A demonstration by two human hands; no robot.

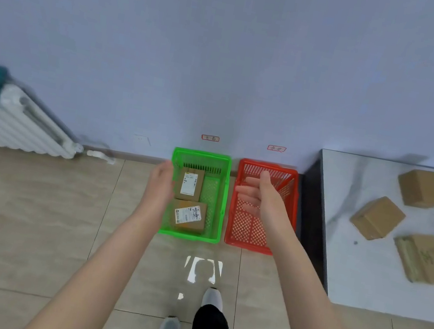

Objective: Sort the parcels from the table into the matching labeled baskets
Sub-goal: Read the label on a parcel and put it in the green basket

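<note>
1. Table [364, 275], white marbled top, at right.
2. Radiator [15, 127], white, on the wall at left.
3. Red basket [244, 232], on the floor against the wall, beside the table; holds no parcel.
4. Green basket [212, 192], just left of the red one.
5. Table parcels [378, 217], several cardboard boxes lying apart on the table.
6. Right hand [257, 197], over the red basket, fingers spread, empty.
7. Left hand [161, 183], at the green basket's left rim, fingers relaxed, holding nothing.
8. Far parcel [189, 187] and near parcel [189, 215], in the green basket, labels up.
9. Wall labels [210, 138], one above each basket, unreadable.
</note>
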